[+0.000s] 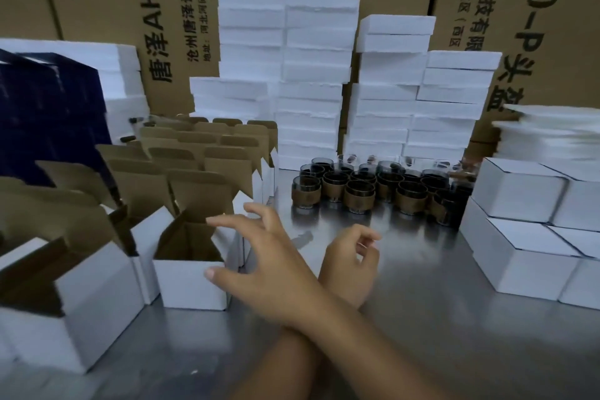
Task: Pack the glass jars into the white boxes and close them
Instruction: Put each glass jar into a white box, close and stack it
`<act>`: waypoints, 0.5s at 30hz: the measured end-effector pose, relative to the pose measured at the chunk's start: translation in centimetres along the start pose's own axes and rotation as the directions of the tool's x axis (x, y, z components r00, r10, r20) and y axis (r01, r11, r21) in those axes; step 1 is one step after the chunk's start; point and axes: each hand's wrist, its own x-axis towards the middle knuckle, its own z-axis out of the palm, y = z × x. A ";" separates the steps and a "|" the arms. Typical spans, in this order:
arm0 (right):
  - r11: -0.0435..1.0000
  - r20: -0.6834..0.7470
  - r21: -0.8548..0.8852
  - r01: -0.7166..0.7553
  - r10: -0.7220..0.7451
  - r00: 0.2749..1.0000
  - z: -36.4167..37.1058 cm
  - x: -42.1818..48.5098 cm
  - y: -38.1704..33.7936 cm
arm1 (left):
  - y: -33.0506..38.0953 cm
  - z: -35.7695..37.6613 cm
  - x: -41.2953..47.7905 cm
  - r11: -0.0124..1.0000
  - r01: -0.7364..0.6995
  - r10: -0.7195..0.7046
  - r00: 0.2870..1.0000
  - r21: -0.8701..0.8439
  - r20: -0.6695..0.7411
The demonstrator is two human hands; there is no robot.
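My forearms are crossed over the metal table. My right hand (256,256) reaches across to the left with its fingers spread, right beside an open white box (191,286). Its thumb lies against the box's front wall and its fingers hover over the right rim. The box's brown flaps stand up, and what is inside it is hidden. My left hand (352,265) hangs over the table to the right, fingers loosely curled, holding nothing. Several dark glass jars (360,193) with brown paper bands stand in a cluster behind my hands.
More open white boxes (78,302) with raised brown flaps fill the left side. Closed white boxes (526,260) are stacked at the right. Tall piles of white foam slabs (311,75) and brown cartons (97,10) line the back. A dark blue bag (45,114) stands at the far left.
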 end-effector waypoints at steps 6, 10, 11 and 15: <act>0.993 0.035 -0.102 -0.065 0.069 0.997 0.5 0.6 0.5 | -0.8 0.0 0.4 1.000 -0.004 0.003 1.000 0.017 0.010; 0.996 0.029 -0.061 -0.072 0.074 0.997 0.4 0.6 0.7 | -1.0 -0.1 0.5 1.000 -0.004 0.003 1.000 0.006 0.014; 0.997 0.025 -0.041 -0.072 0.073 0.997 0.3 0.6 0.8 | -1.0 -0.1 0.4 1.000 -0.008 0.007 1.000 0.009 0.013; 0.997 -0.001 0.056 -0.062 0.062 0.998 -0.4 0.2 1.3 | -1.0 -0.1 0.5 0.999 -0.019 0.019 1.000 0.026 0.016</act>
